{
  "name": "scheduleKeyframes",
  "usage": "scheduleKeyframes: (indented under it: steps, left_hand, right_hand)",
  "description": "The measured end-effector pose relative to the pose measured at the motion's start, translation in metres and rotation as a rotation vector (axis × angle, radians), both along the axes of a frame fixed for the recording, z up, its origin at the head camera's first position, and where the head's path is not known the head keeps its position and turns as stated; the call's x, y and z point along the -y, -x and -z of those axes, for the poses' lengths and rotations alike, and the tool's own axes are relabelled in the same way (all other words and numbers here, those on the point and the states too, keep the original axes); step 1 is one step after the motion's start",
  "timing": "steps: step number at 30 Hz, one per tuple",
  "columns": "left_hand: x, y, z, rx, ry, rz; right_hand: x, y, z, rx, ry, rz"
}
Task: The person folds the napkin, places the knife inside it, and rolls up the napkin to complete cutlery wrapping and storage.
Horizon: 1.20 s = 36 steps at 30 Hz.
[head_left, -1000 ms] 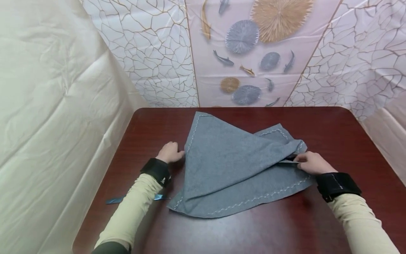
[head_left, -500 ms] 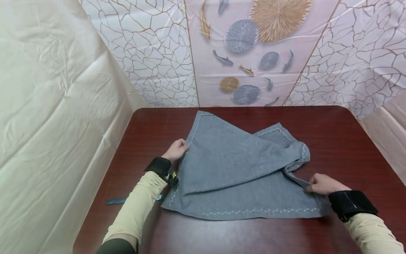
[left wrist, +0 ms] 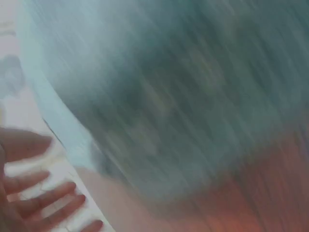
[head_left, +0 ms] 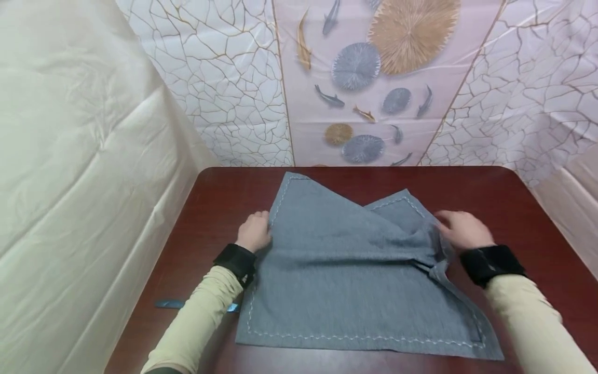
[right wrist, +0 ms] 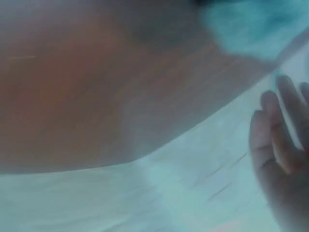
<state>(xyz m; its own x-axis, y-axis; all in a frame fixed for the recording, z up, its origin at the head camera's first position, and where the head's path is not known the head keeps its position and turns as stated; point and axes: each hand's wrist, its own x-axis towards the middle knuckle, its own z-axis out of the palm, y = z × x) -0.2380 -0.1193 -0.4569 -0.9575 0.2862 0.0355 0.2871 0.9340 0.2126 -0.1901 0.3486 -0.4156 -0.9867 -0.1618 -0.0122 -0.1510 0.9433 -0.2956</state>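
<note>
A grey towel (head_left: pixel 345 291) with white zigzag stitching lies on the dark red table (head_left: pixel 514 208). Its near half is spread flat, while its far half is folded over and bunched at the right. My left hand (head_left: pixel 254 232) rests at the towel's left edge. In the blurred left wrist view its fingers (left wrist: pixel 43 203) are spread beside the towel (left wrist: pixel 193 96), with nothing in them. My right hand (head_left: pixel 460 228), motion-blurred, hovers at the bunched fold on the right. The right wrist view shows its fingers (right wrist: pixel 280 159) straight and holding nothing.
A thin blue strip (head_left: pixel 168 304) lies on the table near its left edge, partly under my left forearm. Cream sheeting (head_left: pixel 84 182) hangs close on the left. A patterned sheet (head_left: pixel 374 78) stands behind the table's far edge.
My right hand let go of the towel's near right corner and moved away from me to the bunched fold. The near half now lies flatter and wider. My left hand stayed at the left edge.
</note>
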Motion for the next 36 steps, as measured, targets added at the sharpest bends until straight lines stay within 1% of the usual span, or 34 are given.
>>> scheduleKeyframes:
  steps: [1, 2, 4, 6, 7, 8, 10, 14, 16, 19, 21, 25, 28, 30, 33, 36]
  left_hand:
    - [-0.005, -0.003, -0.001, -0.009, 0.014, 0.046]
    - [-0.009, -0.005, -0.001, 0.016, 0.033, 0.092]
    - [-0.016, -0.011, 0.000, 0.101, 0.062, 0.164]
    - [-0.020, -0.014, 0.003, 0.175, 0.095, 0.186]
    - [-0.022, -0.016, 0.005, 0.202, 0.119, 0.186]
    - [-0.024, -0.018, 0.007, 0.222, 0.138, 0.180]
    - [-0.025, -0.019, 0.009, 0.236, 0.160, 0.164]
    - [-0.021, -0.020, 0.011, 0.243, 0.180, 0.155]
    - [-0.019, -0.019, 0.011, 0.243, 0.170, 0.163]
    - [-0.015, -0.017, 0.011, 0.223, 0.150, 0.182]
    - [-0.012, -0.016, 0.010, 0.210, 0.141, 0.182]
    - [-0.013, -0.017, 0.009, 0.199, 0.137, 0.181]
    - [-0.015, -0.018, 0.008, 0.208, 0.136, 0.178]
    - [-0.015, -0.018, 0.008, 0.212, 0.135, 0.180]
    - [-0.016, -0.017, 0.007, 0.212, 0.135, 0.178]
    - [-0.015, -0.016, 0.007, 0.217, 0.142, 0.154]
  right_hand:
    - [0.012, 0.016, 0.006, -0.026, -0.026, -0.055]
    - [0.025, 0.031, 0.011, -0.020, -0.052, -0.110]
    - [0.045, 0.054, 0.021, 0.012, -0.103, -0.222]
    - [0.061, 0.070, 0.027, 0.060, -0.136, -0.282]
    - [0.065, 0.072, 0.030, 0.089, -0.149, -0.284]
    - [0.068, 0.074, 0.031, 0.117, -0.153, -0.280]
    - [0.069, 0.077, 0.034, 0.151, -0.149, -0.264]
    - [0.060, 0.087, 0.039, 0.170, -0.141, -0.239]
    - [0.053, 0.093, 0.042, 0.182, -0.125, -0.202]
    - [0.040, 0.101, 0.046, 0.190, -0.119, -0.133]
    - [0.031, 0.106, 0.050, 0.196, -0.116, -0.091]
    - [0.009, 0.105, 0.058, 0.204, -0.123, -0.004]
    - [-0.003, 0.104, 0.061, 0.189, -0.106, 0.030]
    - [-0.006, 0.104, 0.062, 0.171, -0.071, 0.019]
    - [-0.001, 0.103, 0.060, 0.137, -0.020, -0.031]
    - [0.012, 0.097, 0.058, 0.081, -0.019, -0.090]
